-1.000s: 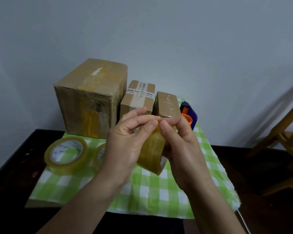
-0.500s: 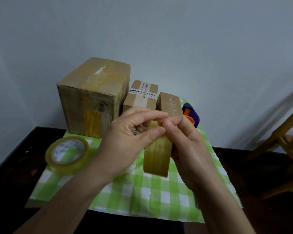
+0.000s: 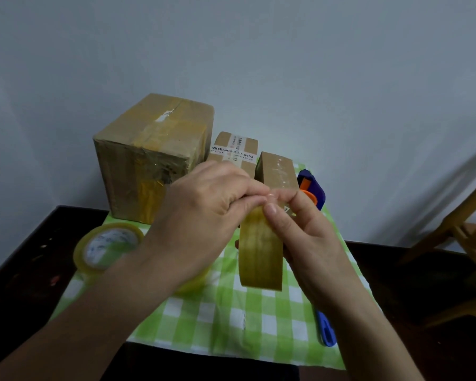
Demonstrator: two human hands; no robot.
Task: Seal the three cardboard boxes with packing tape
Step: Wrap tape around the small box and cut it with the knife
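While the right hand [image 3: 305, 232] grips the tape roll [image 3: 261, 254], now turned upright and edge-on above the table [image 3: 30, 270], fingers of the left hand [image 3: 204, 213] pinch its top, probably freeing the end; the boxes [image 3: 149, 160] stand just behind, awaiting tape.

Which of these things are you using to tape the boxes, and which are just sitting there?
For the job: big box, middle box, small box, tape roll held in left hand and right hand.

Just lying about: spare roll on the cloth, blue dispenser, blue-handled tool, wooden chair.
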